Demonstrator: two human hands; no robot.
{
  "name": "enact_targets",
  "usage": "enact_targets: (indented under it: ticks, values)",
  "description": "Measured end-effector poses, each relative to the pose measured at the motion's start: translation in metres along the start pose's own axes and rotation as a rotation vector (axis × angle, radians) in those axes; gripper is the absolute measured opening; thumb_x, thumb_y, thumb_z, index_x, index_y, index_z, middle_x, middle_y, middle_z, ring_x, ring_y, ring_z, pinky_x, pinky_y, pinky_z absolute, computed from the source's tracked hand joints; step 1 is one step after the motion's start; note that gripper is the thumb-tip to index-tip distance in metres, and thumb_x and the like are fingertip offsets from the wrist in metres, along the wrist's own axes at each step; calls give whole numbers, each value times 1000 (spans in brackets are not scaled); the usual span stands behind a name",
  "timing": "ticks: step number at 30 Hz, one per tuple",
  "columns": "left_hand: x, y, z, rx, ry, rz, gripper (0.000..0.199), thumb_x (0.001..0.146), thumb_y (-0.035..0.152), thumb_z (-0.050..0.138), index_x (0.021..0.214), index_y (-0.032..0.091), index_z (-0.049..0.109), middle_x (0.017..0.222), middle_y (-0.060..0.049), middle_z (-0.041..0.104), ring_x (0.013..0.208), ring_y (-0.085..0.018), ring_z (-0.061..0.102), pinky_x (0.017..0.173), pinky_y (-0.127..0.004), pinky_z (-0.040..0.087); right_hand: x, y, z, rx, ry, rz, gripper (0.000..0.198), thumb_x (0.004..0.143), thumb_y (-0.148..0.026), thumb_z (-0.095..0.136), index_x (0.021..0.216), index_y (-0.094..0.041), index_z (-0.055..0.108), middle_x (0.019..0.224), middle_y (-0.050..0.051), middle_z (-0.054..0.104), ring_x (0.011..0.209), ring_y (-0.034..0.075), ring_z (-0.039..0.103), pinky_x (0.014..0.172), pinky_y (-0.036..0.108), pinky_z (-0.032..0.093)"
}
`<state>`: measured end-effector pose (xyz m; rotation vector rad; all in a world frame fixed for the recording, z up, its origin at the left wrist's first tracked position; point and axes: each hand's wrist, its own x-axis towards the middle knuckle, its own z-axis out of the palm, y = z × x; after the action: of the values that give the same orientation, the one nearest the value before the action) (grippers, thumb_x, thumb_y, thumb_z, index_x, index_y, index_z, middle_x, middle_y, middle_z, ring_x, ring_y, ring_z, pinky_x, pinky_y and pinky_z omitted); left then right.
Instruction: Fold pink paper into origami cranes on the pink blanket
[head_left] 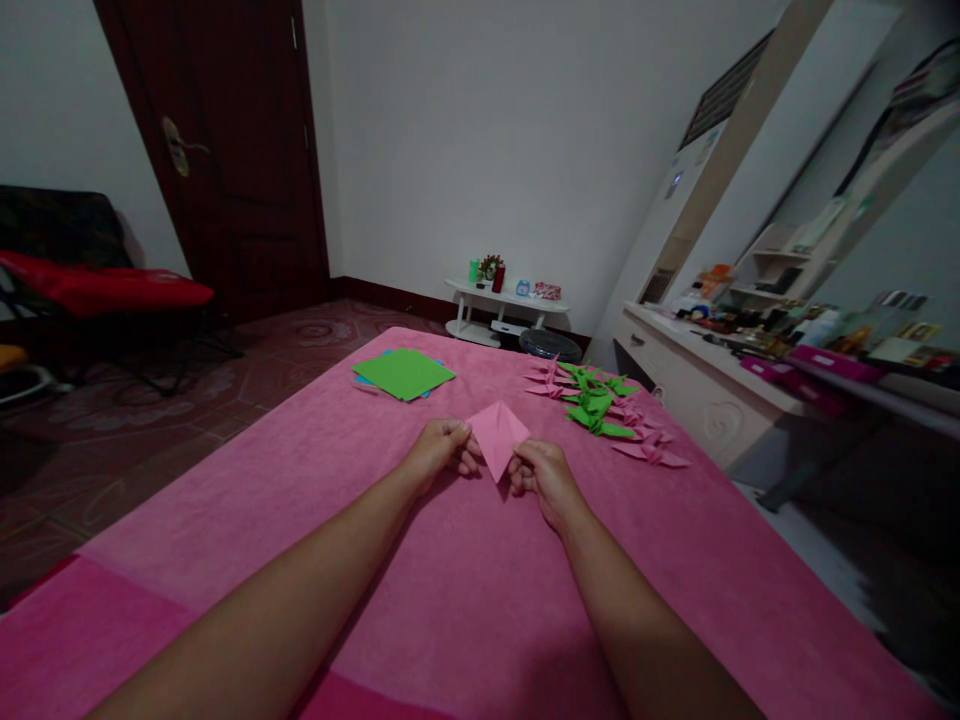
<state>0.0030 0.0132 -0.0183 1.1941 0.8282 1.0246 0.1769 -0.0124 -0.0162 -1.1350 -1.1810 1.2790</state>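
A pink sheet of origami paper (498, 436), folded into a diamond with creases down its middle, is held just above the pink-covered table. My left hand (448, 447) pinches its left corner between thumb and fingers. At the lower right edge, my right hand (538, 470) grips the same paper, fingers curled. Beyond it to the right lies a cluster of folded paper cranes, with green cranes (596, 405) among pink cranes (651, 452). Farther left rests a stack of square paper (405, 373), green on top with blue edges showing beneath.
A pink cloth (300, 490) covers the table. On the right stands a white dressing table (705, 380) crowded with bottles and boxes. A low white stand (510, 298) is against the far wall. At left are a red folding chair (105, 288) and a dark door (225, 150).
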Motion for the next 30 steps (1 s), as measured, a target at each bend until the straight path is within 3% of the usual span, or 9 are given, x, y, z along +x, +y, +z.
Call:
enact_targets:
  ticks: [2, 5, 7, 9, 12, 16, 19, 22, 30]
  values:
    - [0, -2, 0, 7, 30, 121, 41, 72, 42, 64, 97, 9, 59, 81, -11, 65, 54, -13, 61, 50, -25, 48, 1, -1, 0, 29, 53, 36, 24, 69, -35, 56, 54, -16, 53, 41, -2, 52, 30, 9, 45, 30, 20, 36]
    - [1, -3, -1, 142, 57, 367, 71, 62, 27, 76, 126, 23, 47, 120, -13, 53, 86, -19, 62, 70, -33, 52, 2, -2, -1, 51, 110, 78, 22, 67, -32, 55, 51, -16, 51, 38, -3, 49, 26, 9, 41, 27, 20, 33]
    - [2, -2, -2, 308, 54, 519, 74, 58, 22, 78, 126, 26, 50, 130, -12, 46, 108, -24, 53, 87, -38, 46, 1, -3, 0, 50, 115, 96, 24, 68, -32, 55, 50, -16, 50, 35, -3, 47, 24, 8, 37, 25, 20, 29]
    - [1, 1, -3, 457, 73, 614, 52, 60, 21, 77, 110, 24, 64, 129, -11, 48, 118, -27, 45, 97, -40, 38, 1, -4, 1, 43, 105, 110, 26, 68, -33, 56, 49, -16, 51, 34, -3, 45, 23, 8, 35, 24, 19, 26]
    - [0, 4, 0, 494, 54, 552, 15, 70, 25, 69, 83, 18, 73, 102, -11, 63, 101, -24, 56, 89, -39, 42, -1, -4, 1, 64, 62, 114, 32, 70, -42, 58, 53, -15, 53, 37, -5, 45, 25, 6, 33, 26, 18, 26]
    - [-1, 3, 4, 229, 64, 307, 24, 73, 34, 65, 69, 11, 69, 59, -4, 60, 54, -13, 53, 54, -25, 40, 0, -4, 1, 106, 146, -11, 38, 70, -53, 61, 63, -16, 57, 48, -4, 50, 33, 6, 40, 31, 18, 31]
    - [-1, 2, 5, 84, 100, 247, 26, 70, 36, 68, 66, 10, 66, 57, -2, 60, 48, -9, 48, 47, -21, 33, 1, -6, 3, 50, 222, -156, 38, 71, -53, 63, 78, -16, 62, 68, 1, 61, 52, 10, 54, 43, 19, 41]
    - [-3, 4, 7, -6, 116, 233, 26, 69, 35, 70, 73, 10, 68, 63, -4, 64, 52, -10, 52, 51, -21, 37, 0, -9, 6, 2, 177, -267, 34, 71, -48, 65, 86, -17, 64, 83, 2, 64, 69, 13, 58, 57, 22, 46]
    - [-7, 7, 12, -17, 72, 243, 28, 65, 35, 73, 76, 9, 70, 69, -7, 68, 59, -14, 57, 58, -25, 42, -3, -10, 11, -35, 44, -299, 23, 67, -36, 70, 80, -18, 65, 77, 2, 66, 69, 16, 59, 65, 26, 47]
